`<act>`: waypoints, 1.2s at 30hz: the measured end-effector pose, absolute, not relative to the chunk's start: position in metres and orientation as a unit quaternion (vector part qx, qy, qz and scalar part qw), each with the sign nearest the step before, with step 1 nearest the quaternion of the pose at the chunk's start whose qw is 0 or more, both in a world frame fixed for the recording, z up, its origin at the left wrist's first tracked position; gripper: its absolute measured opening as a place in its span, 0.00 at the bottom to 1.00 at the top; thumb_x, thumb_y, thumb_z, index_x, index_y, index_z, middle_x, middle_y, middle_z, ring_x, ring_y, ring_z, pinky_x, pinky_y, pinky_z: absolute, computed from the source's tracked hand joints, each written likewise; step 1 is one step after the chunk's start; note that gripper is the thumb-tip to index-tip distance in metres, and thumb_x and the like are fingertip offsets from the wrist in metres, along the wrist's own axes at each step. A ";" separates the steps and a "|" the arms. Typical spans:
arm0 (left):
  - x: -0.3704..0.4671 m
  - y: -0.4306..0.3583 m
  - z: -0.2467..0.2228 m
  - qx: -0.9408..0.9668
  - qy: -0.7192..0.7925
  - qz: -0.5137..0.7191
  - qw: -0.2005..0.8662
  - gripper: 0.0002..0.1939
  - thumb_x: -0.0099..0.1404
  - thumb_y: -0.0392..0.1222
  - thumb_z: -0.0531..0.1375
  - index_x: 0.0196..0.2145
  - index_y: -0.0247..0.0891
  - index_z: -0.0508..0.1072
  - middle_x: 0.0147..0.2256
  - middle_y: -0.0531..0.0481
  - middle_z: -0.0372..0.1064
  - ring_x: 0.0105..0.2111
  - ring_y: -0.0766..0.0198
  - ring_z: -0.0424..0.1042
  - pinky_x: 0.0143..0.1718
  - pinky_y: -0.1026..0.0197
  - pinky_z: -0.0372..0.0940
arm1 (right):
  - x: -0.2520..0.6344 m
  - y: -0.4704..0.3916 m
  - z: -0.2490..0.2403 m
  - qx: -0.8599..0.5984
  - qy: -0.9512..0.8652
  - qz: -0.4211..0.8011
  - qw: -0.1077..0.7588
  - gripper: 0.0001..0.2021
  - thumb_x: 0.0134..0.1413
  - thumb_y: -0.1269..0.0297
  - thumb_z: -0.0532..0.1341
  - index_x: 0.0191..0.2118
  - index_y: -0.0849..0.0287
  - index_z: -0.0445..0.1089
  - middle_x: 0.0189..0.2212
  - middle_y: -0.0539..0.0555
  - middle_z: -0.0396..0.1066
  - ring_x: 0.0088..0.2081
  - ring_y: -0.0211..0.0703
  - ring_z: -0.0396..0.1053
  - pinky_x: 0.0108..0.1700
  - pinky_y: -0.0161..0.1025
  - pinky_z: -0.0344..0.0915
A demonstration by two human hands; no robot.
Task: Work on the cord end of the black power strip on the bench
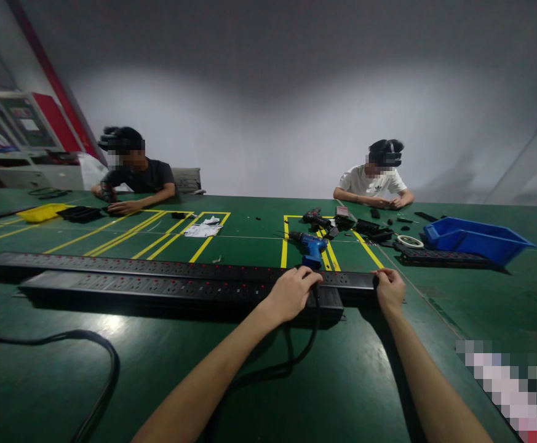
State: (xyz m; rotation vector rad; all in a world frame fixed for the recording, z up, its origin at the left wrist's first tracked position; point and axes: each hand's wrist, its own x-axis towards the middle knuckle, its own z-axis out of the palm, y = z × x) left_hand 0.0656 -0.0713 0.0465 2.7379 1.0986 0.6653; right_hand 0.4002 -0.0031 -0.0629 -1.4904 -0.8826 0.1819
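Two long black power strips lie side by side across the green table. My left hand (293, 294) rests over the right part of the nearer power strip (157, 288). Its fingers close round the plug end of a black cable (315, 326), which curves down and back toward me; the plug is mostly hidden. At the right end of the farther power strip (360, 280), my right hand (392, 290) pinches with thumb and fingers. A small dark bit shows at those fingertips, but I cannot make out what it is. Red dots line both strips' sockets.
A blue cordless drill (312, 245) stands just behind the strips. Farther right are a blue bin (480, 239), a tape roll (409, 241) and black parts. A loose cable (106, 344) curls at the near left. Two people sit across the table (342, 381).
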 end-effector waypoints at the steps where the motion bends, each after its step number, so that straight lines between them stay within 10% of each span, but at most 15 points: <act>1: 0.060 -0.067 0.048 0.890 0.388 0.230 0.063 0.22 0.68 0.33 0.52 0.57 0.47 0.67 0.53 0.48 0.67 0.52 0.58 0.67 0.57 0.54 0.61 | 0.400 -0.003 -0.063 -0.655 -0.387 0.081 0.644 0.09 0.46 0.59 0.58 0.32 0.57 0.70 0.29 0.54 0.76 0.35 0.49 0.73 0.39 0.41 0.64; 15: 0.006 -0.018 0.032 0.794 0.500 0.296 0.179 0.18 0.69 0.45 0.56 0.56 0.47 0.64 0.42 0.50 0.77 0.41 0.59 0.77 0.44 0.58 0.67 | 0.398 -0.003 -0.059 -0.648 -0.387 0.085 0.650 0.09 0.46 0.58 0.58 0.30 0.57 0.69 0.29 0.54 0.76 0.32 0.46 0.71 0.38 0.40 0.63; 36: 0.009 -0.018 0.030 0.811 0.500 0.252 0.169 0.20 0.66 0.47 0.59 0.55 0.49 0.72 0.49 0.51 0.76 0.50 0.55 0.74 0.51 0.57 0.66 | 0.396 -0.003 -0.058 -0.637 -0.382 0.103 0.661 0.08 0.45 0.60 0.59 0.30 0.58 0.69 0.28 0.54 0.76 0.33 0.46 0.71 0.39 0.40 0.64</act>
